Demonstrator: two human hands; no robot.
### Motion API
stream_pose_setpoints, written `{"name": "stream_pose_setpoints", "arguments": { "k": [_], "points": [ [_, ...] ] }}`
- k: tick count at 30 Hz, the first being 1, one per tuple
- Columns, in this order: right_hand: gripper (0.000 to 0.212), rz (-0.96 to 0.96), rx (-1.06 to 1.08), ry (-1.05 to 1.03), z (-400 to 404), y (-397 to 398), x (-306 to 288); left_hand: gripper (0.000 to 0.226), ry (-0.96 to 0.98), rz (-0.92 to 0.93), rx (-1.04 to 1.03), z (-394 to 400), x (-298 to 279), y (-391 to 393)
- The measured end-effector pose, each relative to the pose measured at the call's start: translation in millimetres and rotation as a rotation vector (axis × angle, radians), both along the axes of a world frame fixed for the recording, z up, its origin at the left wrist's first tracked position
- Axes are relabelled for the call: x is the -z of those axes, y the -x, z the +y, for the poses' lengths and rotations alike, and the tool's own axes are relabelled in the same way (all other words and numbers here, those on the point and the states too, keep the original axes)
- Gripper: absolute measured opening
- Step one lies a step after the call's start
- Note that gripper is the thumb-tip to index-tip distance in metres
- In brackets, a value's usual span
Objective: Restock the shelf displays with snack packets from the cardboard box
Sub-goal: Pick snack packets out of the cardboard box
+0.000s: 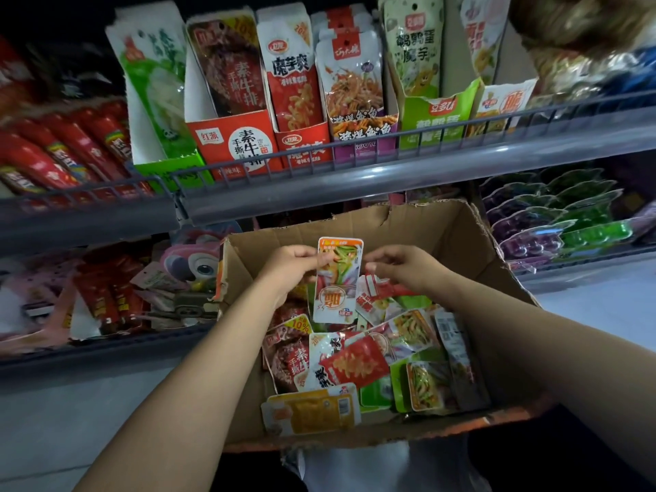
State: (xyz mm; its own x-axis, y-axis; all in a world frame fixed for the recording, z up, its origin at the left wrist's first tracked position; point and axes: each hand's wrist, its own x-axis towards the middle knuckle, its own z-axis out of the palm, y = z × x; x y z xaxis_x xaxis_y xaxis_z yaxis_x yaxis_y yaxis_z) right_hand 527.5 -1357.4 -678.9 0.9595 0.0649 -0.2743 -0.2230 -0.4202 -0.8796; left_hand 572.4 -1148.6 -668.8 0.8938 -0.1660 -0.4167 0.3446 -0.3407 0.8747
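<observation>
Open cardboard box [461, 243] in the middle, pushed against the shelving, far flap torn and ragged. Held upright over the box's far half: 1 white snack packet [337, 278] with an orange seal, pinched at its upper left edge by the left hand [291, 269], fingers curled round it. Right hand [404, 266] just beside the packet's right edge, fingers bent down toward a red and white packet [372, 291] below; whether touching or gripping it, cannot tell. Loose heap of packets [372, 363] across the box floor, red, green and brown ones overlapping, with a yellow packet [312, 408] lying flat at the near left corner. Both forearms crossing the near rim and covering part of the heap. Above, behind a wire rail [319, 158], a row of display cartons [234, 143] with packets standing upright in them: green, red, purple, lime. Red stick-shaped snacks [64, 150] at the upper shelf's left end, blurred. Purple and green jelly cups [553, 221] on the lower shelf's right end. Pink cartoon-owl package [193, 259] and red packets on the lower shelf's left side, dim and hard to read. Top right corner blurred, contents unclear.
</observation>
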Motion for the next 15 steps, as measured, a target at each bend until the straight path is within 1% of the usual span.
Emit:
{"name": "stream_pose_setpoints", "arguments": {
  "k": [4,5,8,12,15],
  "points": [
    [0.018,-0.004,-0.038,-0.077,2,1,-13,0.008,0.218,-0.013,-0.143,-4,-23,3],
    [0.018,0.004,-0.053,-0.094,2,1,-17,0.005,0.253,-0.020,-0.165,-6,-27,6],
    [0.019,0.057,-0.092,-0.139,-2,-2,-31,0.006,0.312,-0.039,-0.206,-8,-39,11],
    [0.014,0.147,-0.113,-0.193,-10,-6,-50,0.002,0.422,-0.041,-0.282,-5,-53,14],
    [0.027,0.154,-0.073,-0.256,-20,-10,-66,0.005,0.532,-0.048,-0.299,-2,-66,16]
  ]
}}
